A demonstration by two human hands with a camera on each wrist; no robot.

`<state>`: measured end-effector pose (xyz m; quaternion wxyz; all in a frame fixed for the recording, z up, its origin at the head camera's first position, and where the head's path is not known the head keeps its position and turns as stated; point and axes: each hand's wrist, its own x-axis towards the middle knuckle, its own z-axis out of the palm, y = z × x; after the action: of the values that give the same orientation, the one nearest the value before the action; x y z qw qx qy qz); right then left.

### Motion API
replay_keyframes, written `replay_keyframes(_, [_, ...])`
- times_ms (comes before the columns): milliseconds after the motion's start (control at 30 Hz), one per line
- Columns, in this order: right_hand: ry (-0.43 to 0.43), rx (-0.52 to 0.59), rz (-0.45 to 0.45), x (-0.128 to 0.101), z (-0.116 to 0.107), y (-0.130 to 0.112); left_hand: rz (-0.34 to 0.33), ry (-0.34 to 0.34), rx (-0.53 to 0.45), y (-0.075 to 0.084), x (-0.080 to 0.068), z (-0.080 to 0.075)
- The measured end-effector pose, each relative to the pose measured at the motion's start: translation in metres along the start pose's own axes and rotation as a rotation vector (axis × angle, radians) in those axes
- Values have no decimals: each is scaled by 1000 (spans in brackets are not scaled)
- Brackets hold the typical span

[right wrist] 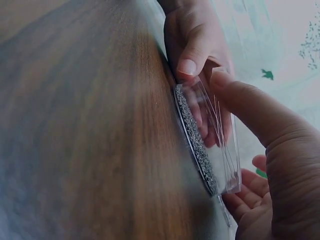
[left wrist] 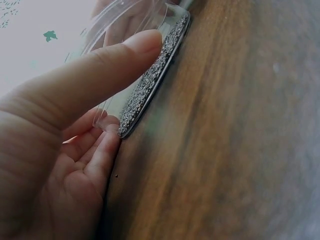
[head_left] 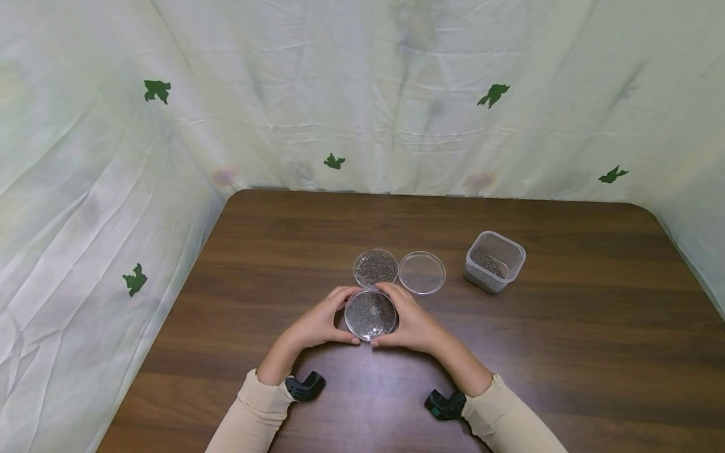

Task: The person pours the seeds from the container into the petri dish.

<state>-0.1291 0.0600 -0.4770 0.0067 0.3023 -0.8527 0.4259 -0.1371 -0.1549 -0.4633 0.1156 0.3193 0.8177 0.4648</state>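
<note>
A round clear dish (head_left: pixel 370 314) with a layer of small dark seeds sits on the brown table, capped by a clear lid. My left hand (head_left: pixel 324 322) curls round its left side and my right hand (head_left: pixel 409 322) round its right side, thumbs at the near rim. In the left wrist view my thumb (left wrist: pixel 100 75) lies on the lid over the dish (left wrist: pixel 150 82). In the right wrist view the dish (right wrist: pixel 200 145) stands edge-on between both hands, with my right thumb (right wrist: pixel 245 100) on its lid.
Behind my hands stand a second seed-filled round dish (head_left: pixel 375 267) and a round clear dish without seeds (head_left: pixel 421 272). A square clear tub (head_left: pixel 494 262) with seeds sits to the right. The table (head_left: pixel 566 352) is backed by a white cloth wall.
</note>
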Motion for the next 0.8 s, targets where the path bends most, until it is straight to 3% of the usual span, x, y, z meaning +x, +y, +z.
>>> replay_keyframes(200, [-6,1,-9,0,0,0,3,0,-6,-15,1,3])
replay_keyframes(467, [-36,-14,-18,0,0,1,41,-23,-40,8,-1,-2])
replay_keyframes(533, [-51,-22,-14,0,0,1,23,-34,-52,13,-1,-3])
replay_keyframes(800, [-56,-31,-12,0,0,1,-4,-39,-65,11,-1,-3])
